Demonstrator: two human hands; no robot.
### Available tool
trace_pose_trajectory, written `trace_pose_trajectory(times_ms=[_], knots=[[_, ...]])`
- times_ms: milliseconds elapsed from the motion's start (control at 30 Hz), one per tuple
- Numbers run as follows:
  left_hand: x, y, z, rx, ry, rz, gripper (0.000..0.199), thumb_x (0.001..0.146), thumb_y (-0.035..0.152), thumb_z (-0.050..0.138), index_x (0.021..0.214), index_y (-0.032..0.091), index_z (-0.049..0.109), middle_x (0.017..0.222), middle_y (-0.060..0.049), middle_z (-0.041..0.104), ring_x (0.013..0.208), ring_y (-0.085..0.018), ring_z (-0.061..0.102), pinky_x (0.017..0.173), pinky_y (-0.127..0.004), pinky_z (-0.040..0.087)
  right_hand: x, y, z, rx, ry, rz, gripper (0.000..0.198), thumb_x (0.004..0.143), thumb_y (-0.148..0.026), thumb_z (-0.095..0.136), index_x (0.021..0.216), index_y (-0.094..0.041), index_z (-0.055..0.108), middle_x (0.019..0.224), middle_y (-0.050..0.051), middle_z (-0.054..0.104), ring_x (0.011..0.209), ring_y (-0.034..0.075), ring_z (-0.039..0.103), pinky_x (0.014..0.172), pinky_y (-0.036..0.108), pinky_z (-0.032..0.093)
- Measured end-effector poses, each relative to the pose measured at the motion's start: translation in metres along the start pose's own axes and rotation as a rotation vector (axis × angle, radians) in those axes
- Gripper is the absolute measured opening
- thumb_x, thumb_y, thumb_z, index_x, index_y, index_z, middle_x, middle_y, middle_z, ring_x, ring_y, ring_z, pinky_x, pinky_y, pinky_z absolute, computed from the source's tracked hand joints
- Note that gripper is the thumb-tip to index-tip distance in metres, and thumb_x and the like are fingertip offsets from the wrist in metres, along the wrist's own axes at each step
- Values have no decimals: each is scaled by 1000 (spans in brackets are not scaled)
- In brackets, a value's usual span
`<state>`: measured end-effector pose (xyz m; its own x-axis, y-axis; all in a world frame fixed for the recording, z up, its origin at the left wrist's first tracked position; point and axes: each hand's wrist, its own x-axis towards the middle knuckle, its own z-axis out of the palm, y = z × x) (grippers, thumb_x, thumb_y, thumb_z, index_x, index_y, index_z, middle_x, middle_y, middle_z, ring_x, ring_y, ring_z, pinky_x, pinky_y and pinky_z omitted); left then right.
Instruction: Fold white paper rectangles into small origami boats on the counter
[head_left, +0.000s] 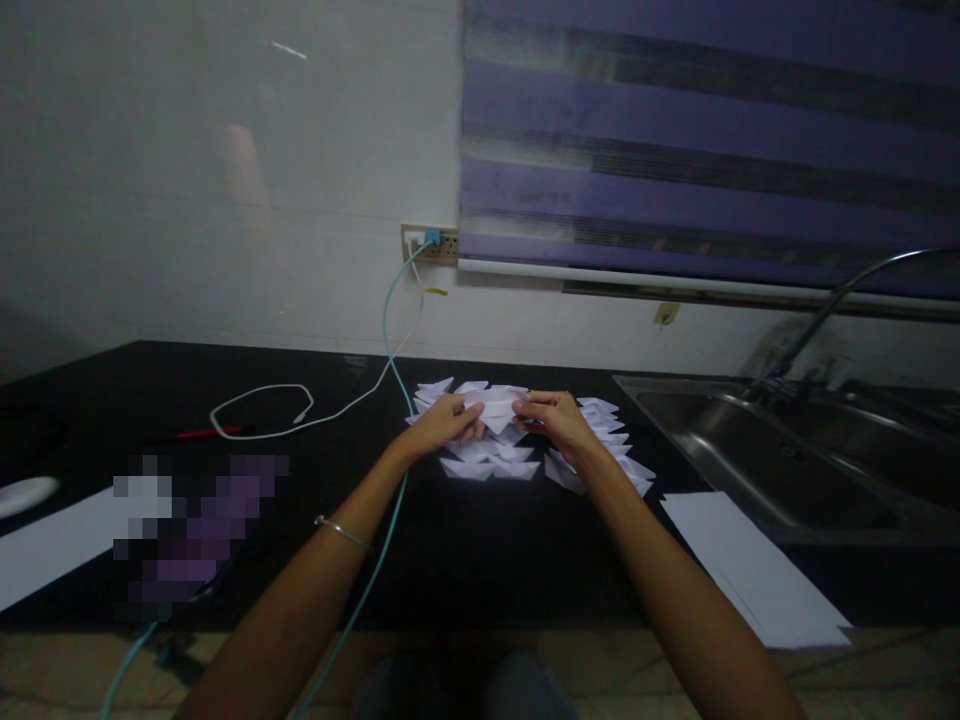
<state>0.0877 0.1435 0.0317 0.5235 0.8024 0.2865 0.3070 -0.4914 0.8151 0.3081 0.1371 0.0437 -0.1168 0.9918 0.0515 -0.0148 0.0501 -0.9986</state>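
Between my two hands is a folded white paper piece (495,408), held up by its left and right ends with a point facing down. My left hand (446,422) pinches the left end, thumb in front. At the right end, my right hand (555,420) grips it between thumb and fingers. Several folded paper boats (491,467) lie in rows on the dark counter just below and behind my hands. More paper boats (626,462) sit to the right, partly covered by my right wrist.
A stack of white paper (750,565) lies at the front right beside the steel sink (757,450) with its faucet (847,295). White paper (67,540) and a red pen (211,431) are on the left. A white cable (352,402) and a teal cable (394,510) cross the counter from the socket (448,246).
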Motion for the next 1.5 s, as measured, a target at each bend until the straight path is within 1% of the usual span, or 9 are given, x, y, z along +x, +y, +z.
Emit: trace_pose_trajectory(times_ms=[200,500,667,800,1033,1200,1300,1367,1500], knots=[[0,-4,0,-138,19,36,52,92,55,48,64,13,59,54,-2,60,44,-8,50,44,-19,33,0,-1,-1,-37,-38,36,20,67,-34,80,72,-15,74,71,7,70,67,15,63,63,27,50],[0,7,0,-133,109,5,48,89,52,54,62,13,59,52,-2,59,46,-8,50,47,-19,37,-1,-4,0,58,-54,-33,29,59,-39,86,68,-17,70,67,1,66,67,15,64,64,27,50],[2,0,0,-173,252,-60,30,83,41,66,80,12,67,60,-2,65,48,-8,52,47,-18,38,4,0,-5,31,-25,-82,31,58,-40,87,72,-15,75,70,5,71,68,16,65,69,29,52],[2,-7,-2,-185,307,-71,26,84,37,66,92,13,71,69,-4,70,52,-9,56,49,-19,41,8,4,-8,-17,-2,-118,33,60,-42,85,77,-15,78,69,7,73,66,17,67,69,32,53],[0,6,-1,-144,323,-87,18,81,30,68,79,12,71,67,-5,71,55,-11,59,50,-20,42,6,4,-10,-84,8,-151,30,64,-43,83,73,-15,77,67,7,72,66,18,67,70,34,53],[-1,1,-6,-74,330,-33,26,82,37,66,76,13,73,67,-4,71,58,-11,60,52,-20,43,4,0,-8,-37,17,-166,32,63,-45,83,74,-16,76,70,4,70,67,16,64,68,32,53],[-2,-3,-9,-60,344,-25,32,83,43,66,77,13,75,66,-4,71,57,-12,60,49,-20,42,4,-1,-8,-79,26,-244,34,66,-48,80,78,-16,76,72,2,68,63,13,58,61,28,49],[-2,-4,-9,-60,360,-32,33,83,44,66,78,13,75,66,-4,71,55,-12,59,47,-20,41,3,-2,-8,-146,18,-287,35,70,-50,77,80,-17,75,62,0,63,53,11,50,52,26,43],[-1,-1,-8,-69,382,-28,29,83,40,67,82,13,75,69,-5,73,57,-13,63,49,-20,43,1,-2,-7,-174,-27,-255,39,76,-54,71,87,-17,73,43,-5,49,37,10,39,41,26,31]])
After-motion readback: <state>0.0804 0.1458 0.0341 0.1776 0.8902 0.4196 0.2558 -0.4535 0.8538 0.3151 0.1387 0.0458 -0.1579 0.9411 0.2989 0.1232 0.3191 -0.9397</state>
